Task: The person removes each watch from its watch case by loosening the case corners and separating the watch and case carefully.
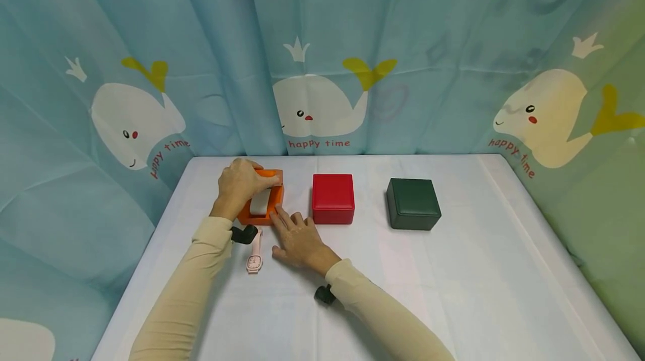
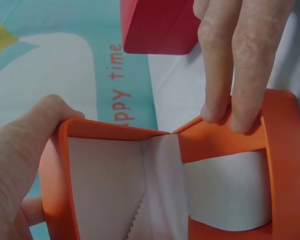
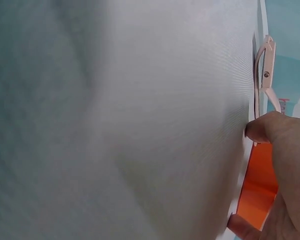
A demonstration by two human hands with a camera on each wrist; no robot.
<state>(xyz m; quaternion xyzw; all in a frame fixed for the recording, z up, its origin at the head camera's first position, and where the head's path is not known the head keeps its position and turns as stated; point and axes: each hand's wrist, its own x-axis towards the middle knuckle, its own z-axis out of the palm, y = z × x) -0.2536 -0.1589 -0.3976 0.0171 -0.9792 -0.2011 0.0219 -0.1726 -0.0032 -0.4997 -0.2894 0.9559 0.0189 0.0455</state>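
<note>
The left hand, gripping the lid of the orange watch box, best moves gently while the right hand, fingers extended, steadies its four-o'clock edge.

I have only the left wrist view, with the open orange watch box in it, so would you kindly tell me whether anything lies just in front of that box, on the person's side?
Observer: Yes, the head view shows a pink wristwatch there, dial up, on the near side of the orange watch box.
Operator: Thank you; I see only part of the red box, so would you say whether its lid is closed?
Observer: It is closed, as the head view shows.
Operator: Is there another box beyond it?
Observer: Yes, a closed dark green box stands apart, to the right of the red one.
</note>
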